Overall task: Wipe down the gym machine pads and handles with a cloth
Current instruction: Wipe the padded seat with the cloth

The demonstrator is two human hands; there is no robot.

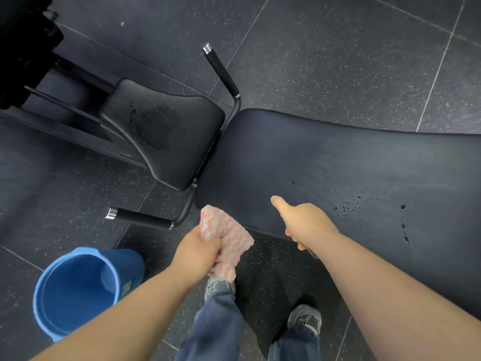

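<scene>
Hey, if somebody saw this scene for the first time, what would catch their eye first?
The pink-and-grey striped cloth stands out most, bunched in the left hand by the long black pad's near corner. Next is the bright blue bucket on the floor at lower left. Wet marks show too: a dark patch on the seat pad, and droplets on that pad beside the right hand gripping its near edge.

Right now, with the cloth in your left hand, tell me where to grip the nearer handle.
I'd take the nearer handle by its black sleeve, between chrome end cap and bend. Bring the left hand down from above: the bar lies roughly level, free end pointing left.
</scene>
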